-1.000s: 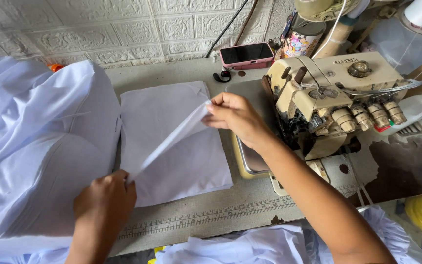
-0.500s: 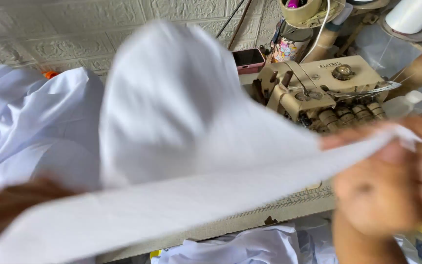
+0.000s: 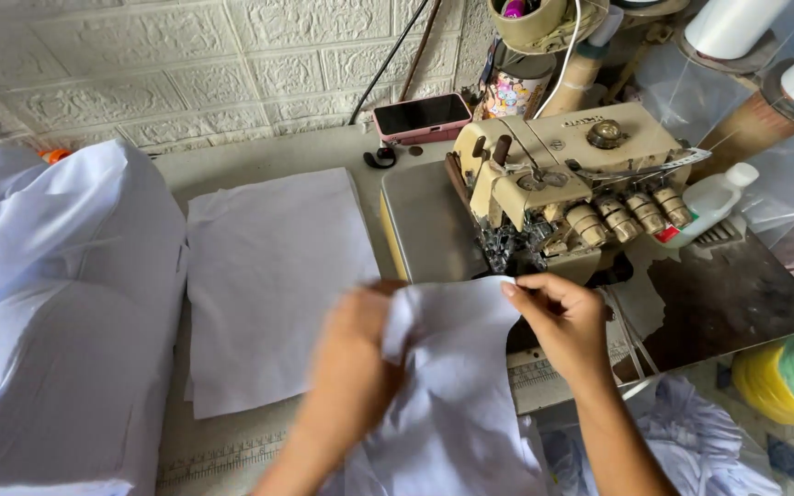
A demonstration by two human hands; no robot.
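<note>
Both hands hold one white fabric piece in front of the beige overlock sewing machine. My left hand grips its upper left edge, blurred by motion. My right hand pinches its upper right corner close to the machine's needle area. The cloth hangs down toward my lap. A stack of flat white fabric pieces lies on the table to the left of my hands.
A large heap of white cloth fills the left side. A pink phone and a small black object lie near the wall. A white plastic bottle, thread cones and a yellow-green spool stand to the right.
The piece lifted off the stack swept up through the air. It is now held low in front of the machine, with both hands close together.
</note>
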